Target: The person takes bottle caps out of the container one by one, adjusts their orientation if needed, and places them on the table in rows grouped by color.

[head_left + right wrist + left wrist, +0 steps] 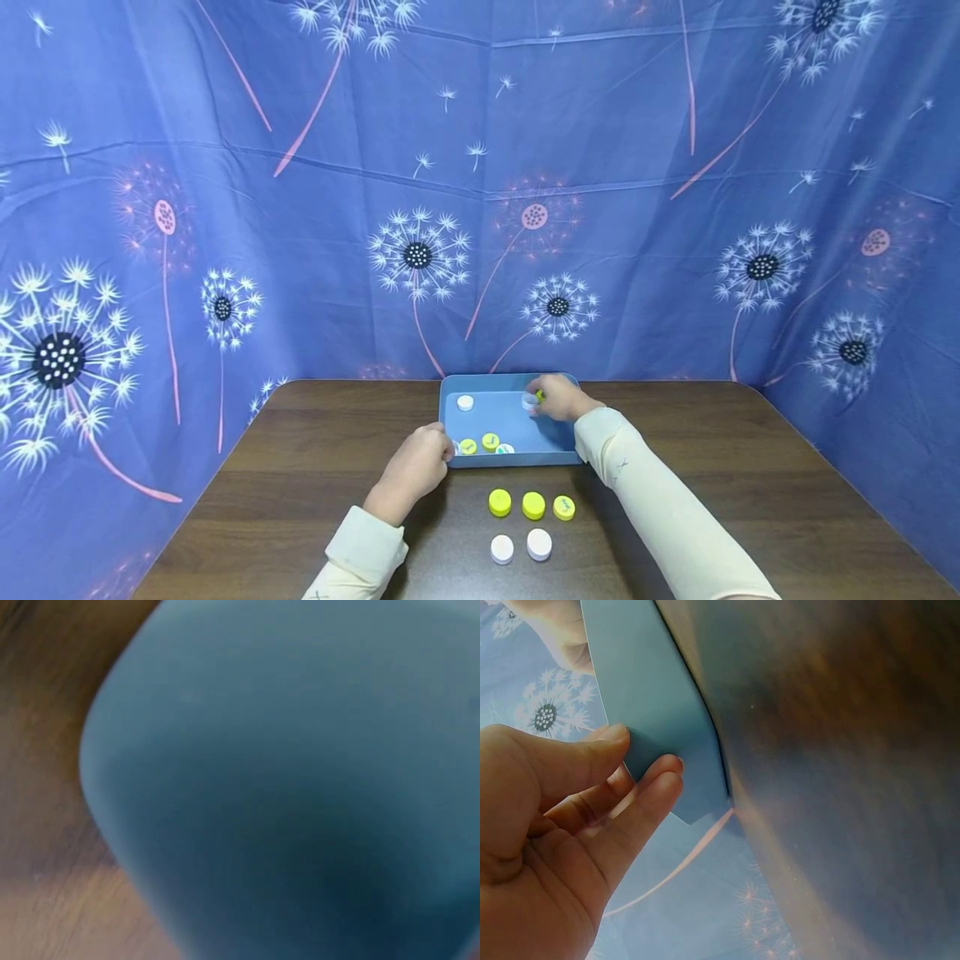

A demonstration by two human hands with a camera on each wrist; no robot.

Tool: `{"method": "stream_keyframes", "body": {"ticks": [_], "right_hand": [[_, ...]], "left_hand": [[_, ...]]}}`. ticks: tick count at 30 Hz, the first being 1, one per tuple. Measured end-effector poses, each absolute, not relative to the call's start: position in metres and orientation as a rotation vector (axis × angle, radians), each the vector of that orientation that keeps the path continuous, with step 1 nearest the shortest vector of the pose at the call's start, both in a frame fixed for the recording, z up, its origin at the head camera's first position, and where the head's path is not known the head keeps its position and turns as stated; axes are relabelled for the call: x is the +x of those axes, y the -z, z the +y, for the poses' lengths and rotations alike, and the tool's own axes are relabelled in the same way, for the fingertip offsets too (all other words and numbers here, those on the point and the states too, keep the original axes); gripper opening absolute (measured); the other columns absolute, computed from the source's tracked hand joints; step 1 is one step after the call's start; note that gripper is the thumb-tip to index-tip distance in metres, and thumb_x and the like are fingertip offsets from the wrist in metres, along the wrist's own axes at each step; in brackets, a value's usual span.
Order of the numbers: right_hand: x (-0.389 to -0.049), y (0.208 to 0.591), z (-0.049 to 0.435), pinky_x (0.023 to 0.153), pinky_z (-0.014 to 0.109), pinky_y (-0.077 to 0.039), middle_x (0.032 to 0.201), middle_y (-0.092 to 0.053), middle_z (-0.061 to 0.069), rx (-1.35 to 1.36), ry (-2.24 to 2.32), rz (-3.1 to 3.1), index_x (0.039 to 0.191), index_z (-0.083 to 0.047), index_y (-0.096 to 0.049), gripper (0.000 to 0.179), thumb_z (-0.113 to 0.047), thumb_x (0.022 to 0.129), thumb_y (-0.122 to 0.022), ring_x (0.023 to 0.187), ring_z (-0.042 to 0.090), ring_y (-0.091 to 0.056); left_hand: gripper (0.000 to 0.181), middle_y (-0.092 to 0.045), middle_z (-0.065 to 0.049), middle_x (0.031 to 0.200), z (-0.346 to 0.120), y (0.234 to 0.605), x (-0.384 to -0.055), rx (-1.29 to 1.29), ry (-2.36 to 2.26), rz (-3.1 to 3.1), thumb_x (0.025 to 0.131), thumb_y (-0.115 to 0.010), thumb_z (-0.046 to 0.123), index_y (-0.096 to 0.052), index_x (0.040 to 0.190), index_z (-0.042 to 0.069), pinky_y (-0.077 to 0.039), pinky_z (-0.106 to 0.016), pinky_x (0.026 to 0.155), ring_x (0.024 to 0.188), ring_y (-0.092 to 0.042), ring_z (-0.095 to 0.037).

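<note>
My left hand (416, 463) grips the front left corner of a shallow blue tray (517, 459). In the left wrist view its thumb and fingers pinch the tray wall (649, 690). My right hand (561, 397) reaches into the back right of the tray, fingers bent down. A yellow bottle cap (540, 395) shows between its fingertips, mostly covered by them. Right beside those fingertips is a pale, blurred round cap (529, 402). The right wrist view shows the tray's rounded corner (225, 750) close up, with the fingers almost wholly out of frame.
Inside the tray lie a white cap (465, 403) at the back left and several yellow and white caps (491, 442) along the front. On the brown table (315, 492) before it stand three yellow caps (533, 505) and two white caps (538, 544). A blue patterned cloth (480, 167) hangs behind.
</note>
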State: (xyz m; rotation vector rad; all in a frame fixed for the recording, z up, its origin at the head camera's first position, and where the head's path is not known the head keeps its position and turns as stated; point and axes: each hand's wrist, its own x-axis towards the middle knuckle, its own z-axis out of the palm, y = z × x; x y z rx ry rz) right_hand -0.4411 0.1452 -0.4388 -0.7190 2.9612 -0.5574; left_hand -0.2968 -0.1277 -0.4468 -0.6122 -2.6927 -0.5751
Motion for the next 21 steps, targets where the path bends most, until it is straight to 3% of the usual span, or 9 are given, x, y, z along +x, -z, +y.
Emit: {"method": "stream_keyframes", "body": {"ticks": [5, 11, 21], "right_hand": [[-0.4409, 0.4407, 0.1458, 0.090, 0.043, -0.050, 0.110, -0.069, 0.010, -0.749, 0.537, 2.978, 0.118, -0.001, -0.069, 0.036, -0.010, 0.084, -0.078, 0.105, 0.027, -0.063], [-0.4416, 0.4410, 0.1439, 0.090, 0.042, -0.051, 0.109, -0.071, 0.010, -0.723, 0.504, 2.979, 0.115, -0.001, -0.071, 0.034, -0.012, 0.084, -0.078, 0.105, 0.027, -0.064], [-0.4419, 0.4462, 0.1437, 0.083, 0.040, -0.051, 0.093, -0.069, 0.004, -0.691, 0.533, 2.975, 0.104, -0.003, -0.073, 0.025, -0.012, 0.082, -0.080, 0.089, 0.019, -0.062]], "left_hand": [[0.039, -0.035, 0.003, 0.069, -0.1272, 0.4454, -0.2974, -0.605, 0.566, -2.697, 0.073, -0.054, -0.020, -0.047, 0.052, 0.013, -0.025, -0.022, 0.052, 0.063, -0.031, -0.009], [0.033, -0.043, 0.005, 0.071, -0.1263, 0.4433, -0.2976, -0.580, 0.558, -2.715, 0.075, -0.057, -0.019, -0.061, 0.059, 0.010, -0.034, -0.023, 0.054, 0.065, -0.037, -0.010], [0.037, -0.038, 0.004, 0.069, -0.1266, 0.4446, -0.2972, -0.577, 0.562, -2.729, 0.074, -0.057, -0.018, -0.055, 0.055, 0.013, -0.030, -0.022, 0.052, 0.063, -0.033, -0.009]]}}
